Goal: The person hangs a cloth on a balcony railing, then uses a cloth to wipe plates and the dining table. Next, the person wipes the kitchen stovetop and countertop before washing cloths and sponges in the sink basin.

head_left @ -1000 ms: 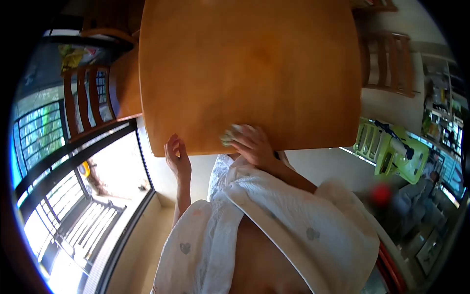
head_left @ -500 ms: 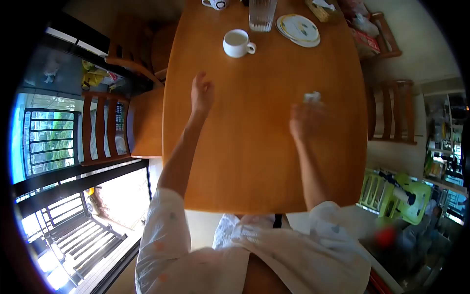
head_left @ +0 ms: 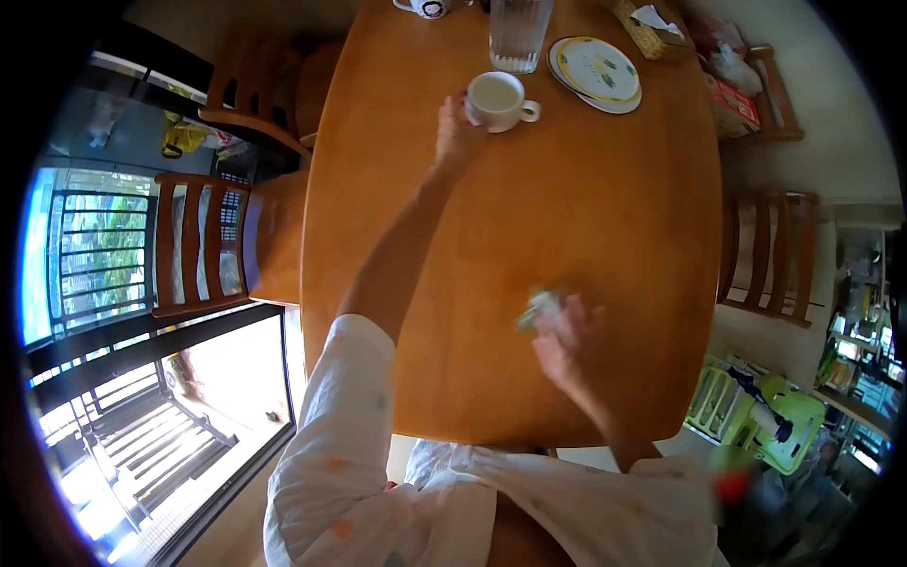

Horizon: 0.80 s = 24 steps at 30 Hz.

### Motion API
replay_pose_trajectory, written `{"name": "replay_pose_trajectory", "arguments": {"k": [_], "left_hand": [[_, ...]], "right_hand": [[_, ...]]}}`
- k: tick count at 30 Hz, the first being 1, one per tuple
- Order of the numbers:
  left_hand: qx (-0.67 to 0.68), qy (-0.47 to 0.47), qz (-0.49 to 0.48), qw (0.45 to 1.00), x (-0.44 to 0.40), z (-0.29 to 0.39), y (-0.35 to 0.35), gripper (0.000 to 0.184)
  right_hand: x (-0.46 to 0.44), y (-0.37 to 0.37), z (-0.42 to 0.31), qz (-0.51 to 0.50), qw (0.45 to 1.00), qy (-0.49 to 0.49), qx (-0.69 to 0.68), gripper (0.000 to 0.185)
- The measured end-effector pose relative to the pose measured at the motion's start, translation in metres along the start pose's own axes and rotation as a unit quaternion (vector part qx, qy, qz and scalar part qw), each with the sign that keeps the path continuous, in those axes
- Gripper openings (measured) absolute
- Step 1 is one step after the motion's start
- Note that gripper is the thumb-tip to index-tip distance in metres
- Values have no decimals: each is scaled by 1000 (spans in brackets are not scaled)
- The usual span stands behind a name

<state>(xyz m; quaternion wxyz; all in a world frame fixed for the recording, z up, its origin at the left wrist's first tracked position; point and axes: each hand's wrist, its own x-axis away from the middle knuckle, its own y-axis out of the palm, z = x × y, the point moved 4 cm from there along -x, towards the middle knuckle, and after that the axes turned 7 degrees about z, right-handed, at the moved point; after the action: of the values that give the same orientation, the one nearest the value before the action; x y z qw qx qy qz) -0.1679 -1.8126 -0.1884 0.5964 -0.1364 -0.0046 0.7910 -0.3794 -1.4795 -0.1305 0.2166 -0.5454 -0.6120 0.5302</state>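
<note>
A white cup [head_left: 498, 101] with its handle to the right stands upright on the wooden table. My left hand [head_left: 459, 132] is curled against the cup's left side, the thumb hidden behind it or by the hand. Nearer to me, over the right half of the table, my right hand [head_left: 567, 338] has a small crumpled green-and-white packet [head_left: 542, 310] at its fingers. Motion smears the packet and the fingertips, so its print cannot be read.
Behind the cup stands a clear ribbed pitcher [head_left: 518, 42]. Stacked plates [head_left: 597, 74] lie to its right, near a tissue box [head_left: 652, 33]. A patterned mug [head_left: 430, 8] is at the far edge. Wooden chairs [head_left: 200, 246] flank the table.
My left hand has reached forward and right and taken hold of the cup. My right hand has drawn back toward me with the packet. The view has shifted slightly.
</note>
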Motion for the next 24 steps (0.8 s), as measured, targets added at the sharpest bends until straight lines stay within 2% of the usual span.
{"name": "replay_pose_trajectory", "arguments": {"k": [1,3,5,6,8,11,13,15,16,18,19,20,22,24], "left_hand": [[2,-4,4,1000,4,0,9,57],[-25,54,-15,998,10,7,30,63],[14,56,-34,998,14,2,46,64],[49,61,-56,995,15,1,49,66],[42,51,-45,997,27,14,34,66],[110,-16,-29,993,58,45,-25,61],[56,-49,5,997,96,81,-96,50],[-89,-68,122,986,140,97,-176,38],[-134,-42,220,965,165,91,-216,35],[-306,-81,281,906,227,61,-301,25],[-324,-136,356,866,259,63,-333,26],[-388,-130,402,819,314,23,-378,35],[-490,-211,426,730,372,28,-412,44],[-391,-352,451,721,412,13,-413,50]], "right_hand": [[-1,-6,28,-11,993,58,104,49],[-36,-9,73,32,968,114,220,44],[-77,6,96,78,958,164,222,44],[-98,23,107,79,959,158,221,44],[-133,50,118,161,950,181,196,47],[-176,71,79,121,956,198,181,50],[-186,75,27,117,972,122,162,51],[-198,95,-16,90,982,94,137,55],[-211,108,-32,91,982,90,137,55],[-245,138,-55,87,991,58,87,58],[-266,152,-56,84,991,57,86,58],[-293,163,-55,112,987,59,102,59],[-351,186,-42,169,975,66,130,59],[-407,205,-19,212,963,73,150,58]]}}
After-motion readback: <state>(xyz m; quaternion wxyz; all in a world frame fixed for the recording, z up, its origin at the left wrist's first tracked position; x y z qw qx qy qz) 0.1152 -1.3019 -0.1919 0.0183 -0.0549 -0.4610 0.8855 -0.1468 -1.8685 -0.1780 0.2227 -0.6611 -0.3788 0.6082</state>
